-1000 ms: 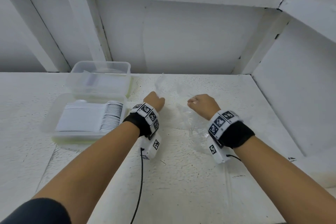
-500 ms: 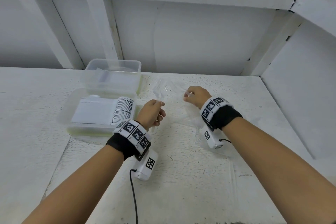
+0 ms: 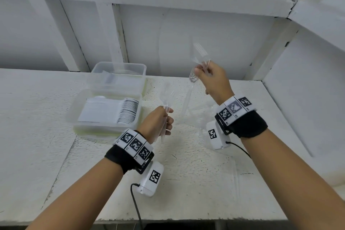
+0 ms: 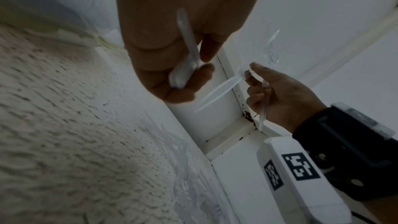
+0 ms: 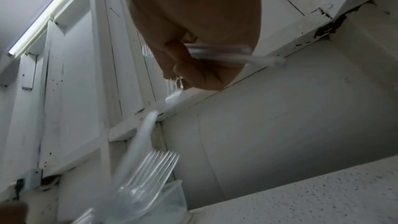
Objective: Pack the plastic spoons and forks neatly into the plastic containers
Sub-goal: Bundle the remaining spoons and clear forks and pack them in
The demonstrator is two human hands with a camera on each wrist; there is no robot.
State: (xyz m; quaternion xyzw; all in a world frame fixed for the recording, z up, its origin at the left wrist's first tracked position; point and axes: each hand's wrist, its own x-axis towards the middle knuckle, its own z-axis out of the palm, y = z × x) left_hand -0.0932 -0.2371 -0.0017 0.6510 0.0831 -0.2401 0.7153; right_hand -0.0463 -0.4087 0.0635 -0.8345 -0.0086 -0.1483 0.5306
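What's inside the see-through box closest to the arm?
The near plastic container holds a neat row of white spoons, bowls stacked edge on, handles lying leftward. Whatever lies beneath that layer is covered, so I cannot tell.

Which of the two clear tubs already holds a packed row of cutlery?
The near tub, beside the left hand: a tight row of cutlery fills it. The far tub, behind it by the wall, shows no such row.

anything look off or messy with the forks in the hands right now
Yes. The clear plastic forks pinched in the right hand are splayed: some point up, one hangs tines-up at an angle. The left hand grips its clear fork bundle together, tidier. Motion blur hides finer detail.
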